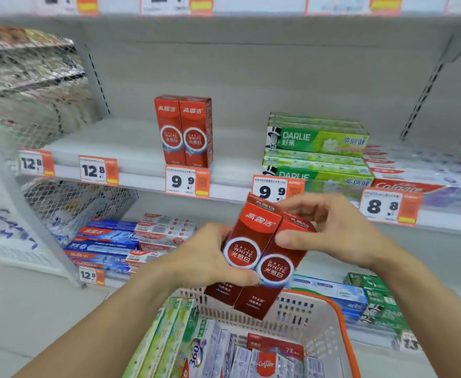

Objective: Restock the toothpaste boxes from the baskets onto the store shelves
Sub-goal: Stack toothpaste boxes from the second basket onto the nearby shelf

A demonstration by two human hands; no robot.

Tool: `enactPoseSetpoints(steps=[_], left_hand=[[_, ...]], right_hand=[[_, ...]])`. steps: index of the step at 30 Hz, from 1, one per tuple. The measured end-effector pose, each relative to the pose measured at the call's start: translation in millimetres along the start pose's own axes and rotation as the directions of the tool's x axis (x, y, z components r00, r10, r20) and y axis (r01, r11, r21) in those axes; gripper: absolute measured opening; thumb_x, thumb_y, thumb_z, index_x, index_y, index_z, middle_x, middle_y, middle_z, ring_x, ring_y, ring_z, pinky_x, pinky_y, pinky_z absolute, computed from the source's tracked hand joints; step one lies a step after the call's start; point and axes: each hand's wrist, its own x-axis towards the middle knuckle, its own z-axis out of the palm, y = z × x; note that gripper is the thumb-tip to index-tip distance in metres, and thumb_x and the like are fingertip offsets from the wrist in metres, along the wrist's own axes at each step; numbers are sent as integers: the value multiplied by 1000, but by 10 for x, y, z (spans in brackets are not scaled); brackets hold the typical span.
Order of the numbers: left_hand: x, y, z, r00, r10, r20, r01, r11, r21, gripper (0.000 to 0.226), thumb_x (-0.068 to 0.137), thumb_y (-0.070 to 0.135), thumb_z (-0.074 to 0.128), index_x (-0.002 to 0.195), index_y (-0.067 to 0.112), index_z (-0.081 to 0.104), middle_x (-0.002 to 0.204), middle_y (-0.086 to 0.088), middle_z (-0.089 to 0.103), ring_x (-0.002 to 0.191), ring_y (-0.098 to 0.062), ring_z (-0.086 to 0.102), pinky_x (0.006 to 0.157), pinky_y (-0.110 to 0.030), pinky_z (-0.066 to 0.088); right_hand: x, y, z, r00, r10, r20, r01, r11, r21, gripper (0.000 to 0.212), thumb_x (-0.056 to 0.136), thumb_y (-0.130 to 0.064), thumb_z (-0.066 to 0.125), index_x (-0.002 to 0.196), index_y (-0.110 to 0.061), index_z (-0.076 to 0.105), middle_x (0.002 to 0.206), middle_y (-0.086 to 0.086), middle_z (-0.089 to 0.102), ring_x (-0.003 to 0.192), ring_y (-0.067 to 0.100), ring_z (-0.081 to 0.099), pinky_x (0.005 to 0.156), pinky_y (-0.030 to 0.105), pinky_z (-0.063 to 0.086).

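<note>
Two red Optic White toothpaste boxes point(256, 257) stand tilted side by side between both hands, above the basket. My left hand point(205, 257) grips their left side with the thumb across the front. My right hand point(333, 230) grips their upper right, thumb on the front face. Below is a white basket with an orange rim point(341, 323) holding several more boxes, green, white and red. On the middle shelf point(131, 148), two matching red boxes point(184, 130) stand upright above a 9.9 price tag.
Green Darlie boxes point(316, 148) are stacked to the right on the same shelf, with Colgate boxes point(414, 178) beyond them. Blue and white boxes point(120, 241) lie on the lower shelf. A wire mesh divider point(33, 91) closes the left end. Bare shelf lies left of the upright red boxes.
</note>
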Motion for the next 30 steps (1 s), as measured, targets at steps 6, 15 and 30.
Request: enactPoseSetpoints(steps=[6, 15, 30], left_hand=[[14, 240, -232, 978, 144, -152, -155, 986, -62, 51, 73, 8, 89, 118, 15, 66, 108, 1, 77, 100, -15, 74, 91, -36, 59], [157, 12, -967, 565, 237, -790, -153, 971, 182, 76, 75, 37, 86, 137, 18, 45, 133, -1, 53, 123, -16, 52, 99, -26, 39], [481, -143, -1279, 582, 159, -797, -118, 987, 111, 88, 83, 35, 81, 151, 13, 30, 156, -5, 38, 142, -22, 38, 110, -36, 36]], right_hand=[[286, -590, -26, 990, -139, -28, 135, 982, -130, 36, 60, -28, 85, 95, -24, 75, 88, -8, 79, 82, 10, 75, 68, 20, 58], [1065, -1180, -257, 880, -328, -345, 277, 942, -190, 37, 67, -28, 90, 99, -18, 76, 90, 0, 79, 77, 11, 73, 68, 28, 60], [1395, -1151, -395, 920, -292, -263, 175, 904, -390, 40, 76, -23, 85, 113, -19, 70, 100, -5, 75, 82, 5, 73, 68, 16, 57]])
